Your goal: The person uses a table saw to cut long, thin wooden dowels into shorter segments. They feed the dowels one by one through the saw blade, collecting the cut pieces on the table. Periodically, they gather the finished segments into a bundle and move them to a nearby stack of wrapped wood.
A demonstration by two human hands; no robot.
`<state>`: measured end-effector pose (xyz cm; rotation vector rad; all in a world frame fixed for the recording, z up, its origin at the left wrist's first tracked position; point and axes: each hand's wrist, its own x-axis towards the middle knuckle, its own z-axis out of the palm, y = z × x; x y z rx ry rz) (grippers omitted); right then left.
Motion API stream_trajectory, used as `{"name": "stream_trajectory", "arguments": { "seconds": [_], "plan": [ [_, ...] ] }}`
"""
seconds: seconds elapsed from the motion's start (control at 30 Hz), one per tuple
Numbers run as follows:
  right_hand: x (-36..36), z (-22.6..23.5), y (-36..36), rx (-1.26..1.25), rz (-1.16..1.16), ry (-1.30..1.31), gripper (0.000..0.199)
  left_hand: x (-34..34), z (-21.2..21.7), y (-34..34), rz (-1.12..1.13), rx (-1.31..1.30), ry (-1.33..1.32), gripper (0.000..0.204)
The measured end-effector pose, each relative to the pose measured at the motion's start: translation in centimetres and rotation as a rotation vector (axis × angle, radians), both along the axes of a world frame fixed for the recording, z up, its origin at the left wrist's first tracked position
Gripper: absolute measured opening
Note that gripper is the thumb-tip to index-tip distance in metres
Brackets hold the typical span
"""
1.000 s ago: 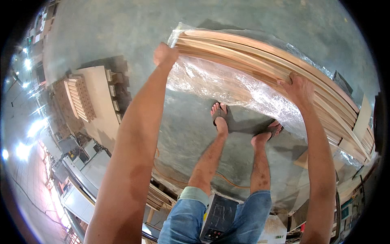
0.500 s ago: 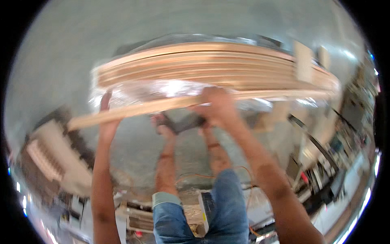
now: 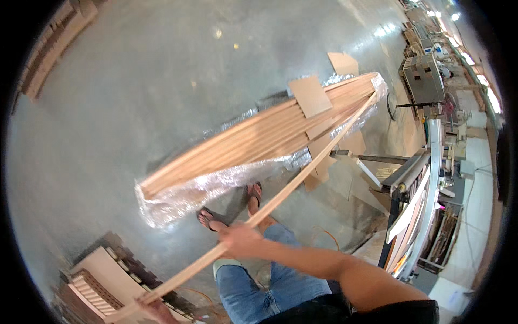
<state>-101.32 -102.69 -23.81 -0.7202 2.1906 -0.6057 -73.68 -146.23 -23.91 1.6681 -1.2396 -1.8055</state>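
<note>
A long, thin wooden strip [image 3: 291,187] slants across the view from the lower left up to the far right. My right hand [image 3: 241,241] is wrapped round its middle part, in front of my legs. Near the strip's lower left end, my left hand [image 3: 160,311] grips it, partly cut off by the lower edge. The strip's far end meets the right end of a long stack of wooden strips [image 3: 243,141], while its near part is raised off that stack. Clear plastic wrap [image 3: 216,186] lies along the near side of the stack.
Cardboard pieces [image 3: 312,96] lie on and beside the stack, on the grey concrete floor [image 3: 162,65]. A machine with a long metal edge [image 3: 436,162] and a dark bar stands at right. Pallets with boards [image 3: 100,281] stand at lower left. An orange cord [image 3: 326,233] runs near my feet.
My hands have drawn the strip toward me and to the lower left, away from the stack's near side. The view has turned, so the stack now slants up to the right.
</note>
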Motion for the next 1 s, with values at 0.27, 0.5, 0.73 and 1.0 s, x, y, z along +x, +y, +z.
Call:
{"name": "stream_trajectory", "arguments": {
  "seconds": [0.27, 0.5, 0.73, 1.0],
  "plan": [
    [-0.9, 4.7, 16.0, 0.49, 0.069, 0.059, 0.022, -1.8, 16.6, -6.6, 0.07, -0.237, -0.319, 0.037],
    [2.3, 14.3, 6.2, 0.375, 0.101, 0.205, 0.024, -5.2, 14.0, -7.5, -0.599, -0.386, -0.789, 0.039],
    [0.8, 21.3, -5.0, 0.192, 0.008, 0.563, 0.018, -5.8, 5.6, -7.3, -1.688, -1.237, -0.528, 0.041],
    [2.0, 26.8, -3.5, 0.198, -0.153, 0.74, 0.019, -21.9, 22.5, 24.5, -1.662, -0.907, -0.215, 0.049]
  ]
}}
